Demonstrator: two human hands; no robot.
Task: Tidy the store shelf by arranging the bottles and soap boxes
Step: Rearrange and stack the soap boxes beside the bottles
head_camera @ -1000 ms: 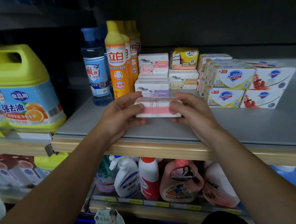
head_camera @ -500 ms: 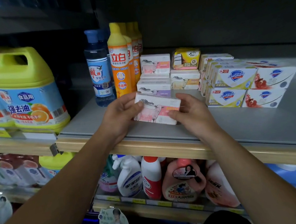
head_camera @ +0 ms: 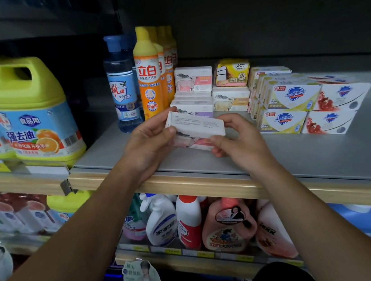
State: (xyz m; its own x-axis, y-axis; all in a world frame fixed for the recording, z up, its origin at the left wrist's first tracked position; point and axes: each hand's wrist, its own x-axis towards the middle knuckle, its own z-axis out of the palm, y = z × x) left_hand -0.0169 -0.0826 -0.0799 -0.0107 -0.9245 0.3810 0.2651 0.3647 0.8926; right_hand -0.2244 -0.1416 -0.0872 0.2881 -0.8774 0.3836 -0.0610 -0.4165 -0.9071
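Grey store shelf point(head_camera: 323, 155): a white-and-pink soap box point(head_camera: 196, 129) is gripped at its ends by the left hand point(head_camera: 149, 142) and right hand point(head_camera: 239, 142), tilted above the near shelf edge. Stacked soap boxes point(head_camera: 193, 92) stand behind; an orange detergent bottle point(head_camera: 148, 74) stands far left.

matt grey shelf point(head_camera: 324, 160), wood-look edge; glossy plastic bottles point(head_camera: 147, 74).

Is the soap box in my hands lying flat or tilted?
Tilted: the soap box is off the shelf, printed back facing up.
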